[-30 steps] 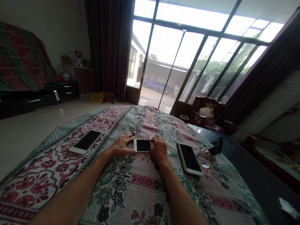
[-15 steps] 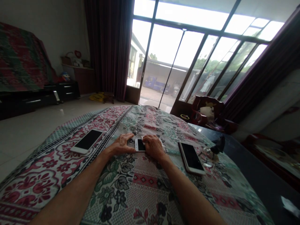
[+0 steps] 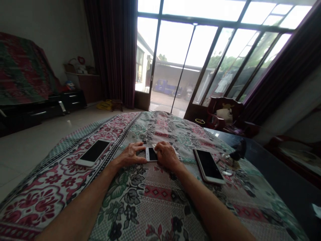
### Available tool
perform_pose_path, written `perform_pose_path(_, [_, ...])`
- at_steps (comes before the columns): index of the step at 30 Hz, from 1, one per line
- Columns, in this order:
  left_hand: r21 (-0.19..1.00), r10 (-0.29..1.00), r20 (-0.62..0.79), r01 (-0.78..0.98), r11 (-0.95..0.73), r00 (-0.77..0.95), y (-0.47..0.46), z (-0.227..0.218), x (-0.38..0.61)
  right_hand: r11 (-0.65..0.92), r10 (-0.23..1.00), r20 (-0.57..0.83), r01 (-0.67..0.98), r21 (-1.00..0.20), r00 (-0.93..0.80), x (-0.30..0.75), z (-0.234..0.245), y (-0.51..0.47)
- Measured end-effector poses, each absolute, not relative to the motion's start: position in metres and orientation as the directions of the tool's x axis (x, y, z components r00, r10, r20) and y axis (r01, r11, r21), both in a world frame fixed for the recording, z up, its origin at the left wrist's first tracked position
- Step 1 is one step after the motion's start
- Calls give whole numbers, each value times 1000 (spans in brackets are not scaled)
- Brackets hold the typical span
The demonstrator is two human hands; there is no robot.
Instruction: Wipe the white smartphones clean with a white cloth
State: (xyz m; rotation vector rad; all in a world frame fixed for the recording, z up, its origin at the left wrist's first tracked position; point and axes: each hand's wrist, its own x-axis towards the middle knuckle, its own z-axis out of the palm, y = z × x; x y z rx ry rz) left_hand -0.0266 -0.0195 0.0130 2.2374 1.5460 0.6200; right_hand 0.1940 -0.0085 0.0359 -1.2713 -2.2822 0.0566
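Observation:
A small white smartphone point(image 3: 151, 154) with a dark screen lies flat on the patterned tablecloth point(image 3: 160, 180). My left hand point(image 3: 130, 154) steadies its left end, thumb at the near corner and fingers at the far one. Over the phone's right part lies my right hand point(image 3: 166, 155), its fingers bunched on a thin white tissue or cloth point(image 3: 154, 146) pressed to the screen. That hand hides the phone's right end and most of the white piece. A larger white smartphone point(image 3: 93, 153) rests to the left; another white-framed smartphone point(image 3: 209, 166), seemingly in a case, lies to the right.
Beyond the right-hand phone stands a clear glass object with a dark top point(image 3: 237, 152). A dark glossy surface point(image 3: 260, 177) runs along the table's right side. A wooden chair point(image 3: 224, 115) and glass doors point(image 3: 180, 67) are at the back.
My right hand has shifted slightly right over the small phone, and more of its screen shows. My left hand keeps its place at the left end. The view has tilted a little.

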Motion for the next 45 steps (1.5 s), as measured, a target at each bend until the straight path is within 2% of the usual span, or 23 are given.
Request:
perform_pose_path(9, [376, 906, 177, 824, -424, 386, -16, 15, -25, 498, 838, 400, 820, -283, -372, 202, 37, -9])
perform_pose_path(14, [342, 900, 188, 832, -436, 394, -19, 21, -24, 543, 818, 397, 786, -296, -415, 201, 37, -7])
perform_pose_path(22, [382, 912, 167, 828, -410, 374, -19, 21, -27, 681, 725, 426, 654, -330, -541, 188, 37, -13])
perform_pose_path(31, [404, 884, 162, 788, -465, 439, -17, 21, -32, 729, 684, 402, 587, -352, -609, 191, 37, -24])
perform_pose_path(36, [422, 883, 169, 777, -467, 438, -18, 23, -33, 733, 675, 302, 565, -380, -673, 196, 53, -36])
perform_pose_path(40, [461, 888, 184, 761, -457, 422, -14, 22, -35, 730, 576, 147, 425, -535, -804, 199, 70, -38])
perform_pose_path(42, [486, 900, 210, 757, -436, 383, -12, 20, -33, 704, 638, 226, 439, -558, -736, 203, 75, -33])
perform_pose_path(45, [520, 919, 258, 760, -391, 297, -13, 21, -25, 603, 796, 431, 624, -497, -426, 211, 77, -20])
